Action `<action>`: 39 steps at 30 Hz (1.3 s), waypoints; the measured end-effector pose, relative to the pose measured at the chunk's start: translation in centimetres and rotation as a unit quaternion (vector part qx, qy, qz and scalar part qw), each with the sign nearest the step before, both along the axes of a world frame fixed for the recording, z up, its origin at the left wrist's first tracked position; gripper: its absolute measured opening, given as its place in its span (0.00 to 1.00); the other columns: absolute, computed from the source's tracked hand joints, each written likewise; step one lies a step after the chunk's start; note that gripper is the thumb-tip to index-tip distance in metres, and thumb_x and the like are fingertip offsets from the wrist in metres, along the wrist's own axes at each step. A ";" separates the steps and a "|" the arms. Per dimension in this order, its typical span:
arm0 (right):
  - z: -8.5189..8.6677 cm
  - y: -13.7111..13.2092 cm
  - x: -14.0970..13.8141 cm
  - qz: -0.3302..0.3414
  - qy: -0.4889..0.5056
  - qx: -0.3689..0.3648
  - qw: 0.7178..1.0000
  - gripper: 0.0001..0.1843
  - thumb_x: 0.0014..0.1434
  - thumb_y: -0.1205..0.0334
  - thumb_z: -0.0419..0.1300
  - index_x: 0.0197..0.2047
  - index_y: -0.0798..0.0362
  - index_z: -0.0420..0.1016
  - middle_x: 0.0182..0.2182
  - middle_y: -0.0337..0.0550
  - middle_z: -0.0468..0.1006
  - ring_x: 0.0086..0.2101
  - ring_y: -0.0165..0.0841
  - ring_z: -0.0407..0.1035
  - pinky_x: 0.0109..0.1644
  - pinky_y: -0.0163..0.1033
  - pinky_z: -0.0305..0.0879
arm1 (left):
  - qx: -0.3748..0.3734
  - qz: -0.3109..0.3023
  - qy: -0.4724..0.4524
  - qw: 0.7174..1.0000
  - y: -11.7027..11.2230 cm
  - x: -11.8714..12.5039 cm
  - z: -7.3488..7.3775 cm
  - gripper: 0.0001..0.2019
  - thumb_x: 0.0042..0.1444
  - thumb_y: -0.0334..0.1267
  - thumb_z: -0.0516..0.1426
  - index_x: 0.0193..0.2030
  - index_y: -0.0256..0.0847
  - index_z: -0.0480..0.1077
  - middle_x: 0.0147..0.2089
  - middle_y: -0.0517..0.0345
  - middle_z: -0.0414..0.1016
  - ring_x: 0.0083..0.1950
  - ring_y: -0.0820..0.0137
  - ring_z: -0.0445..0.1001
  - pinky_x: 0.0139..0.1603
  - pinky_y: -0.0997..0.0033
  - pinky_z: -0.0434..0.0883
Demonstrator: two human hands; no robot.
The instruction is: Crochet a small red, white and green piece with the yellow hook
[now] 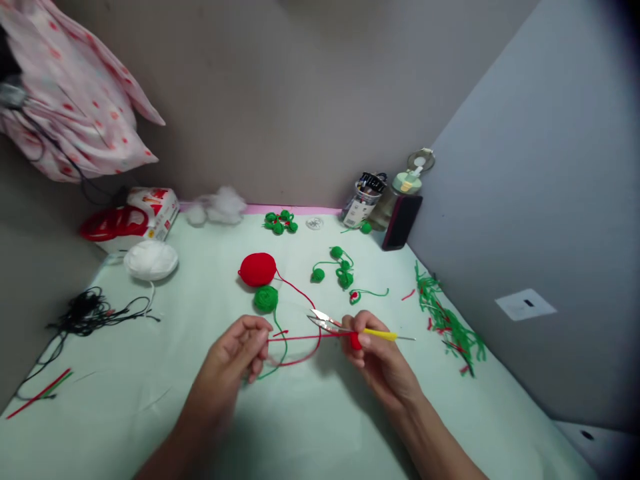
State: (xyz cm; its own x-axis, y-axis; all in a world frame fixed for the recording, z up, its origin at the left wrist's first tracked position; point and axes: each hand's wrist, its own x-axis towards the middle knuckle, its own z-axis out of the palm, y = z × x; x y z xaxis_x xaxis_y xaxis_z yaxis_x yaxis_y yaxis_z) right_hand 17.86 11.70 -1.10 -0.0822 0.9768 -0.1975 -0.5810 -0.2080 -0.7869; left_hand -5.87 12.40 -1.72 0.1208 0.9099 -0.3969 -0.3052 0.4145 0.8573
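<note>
My left hand [243,347] is closed in a pinch on a strand of red yarn [300,338], which runs taut across to my right hand [373,353]. My right hand is closed around several things at once: a small red crocheted piece [355,341], a crochet hook with a yellow handle [381,334], and small silver scissors [324,321] whose blades point left, slightly apart, just above the strand. My fingers hide the scissors' handles. Beyond my hands lie a red yarn ball [258,269] and a smaller green yarn ball [266,299], with loose strands trailing toward me.
Small green crocheted balls [345,277] lie mid-table, others [280,223] farther back. Yarn scraps [447,320] line the right side. A phone [403,223], pen jar [361,203] and bottle [395,197] stand back right. White yarn [151,260] and black cords [85,312] are left.
</note>
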 end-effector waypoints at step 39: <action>5.3 -3.9 -4.2 -0.126 -0.199 0.174 0.956 0.05 0.57 0.60 0.74 0.33 0.47 0.84 0.29 0.39 0.77 0.26 0.29 0.69 0.28 0.35 0.65 | 0.407 -0.061 0.134 0.902 0.4 2.9 5.5 0.19 0.63 0.58 0.61 0.32 0.50 0.86 0.54 0.51 0.85 0.75 0.45 0.60 0.80 0.49 0.33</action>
